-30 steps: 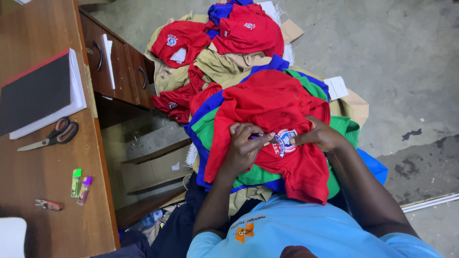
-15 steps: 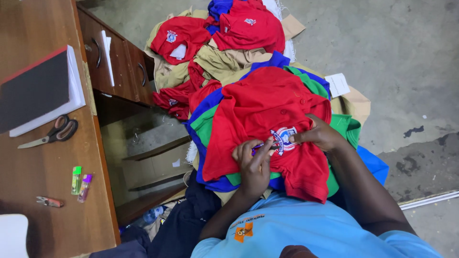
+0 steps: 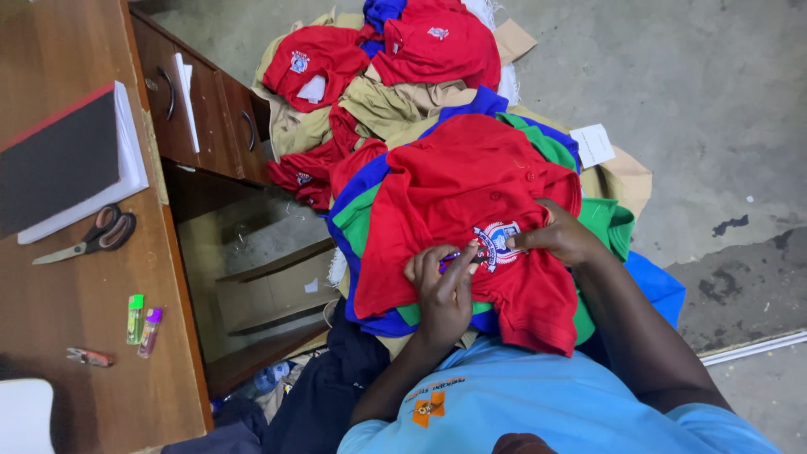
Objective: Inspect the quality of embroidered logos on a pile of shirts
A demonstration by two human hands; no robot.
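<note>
Concrete floor (image 3: 672, 76); both hands (image 3: 445, 290) pinching red shirt (image 3: 454, 193).

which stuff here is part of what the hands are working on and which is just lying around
In hand:
left hand
right hand
red polo shirt
its sewn badge

Lying about:
scissors
black book
two lighters
red shirts on the floor
wooden desk

Red badged shirt (image 3: 458, 197) atop pile

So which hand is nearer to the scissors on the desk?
Left. The left hand rests on the red shirt, on the side toward the scissors; the right hand lies farther off, beyond the shirt's badge.
</note>
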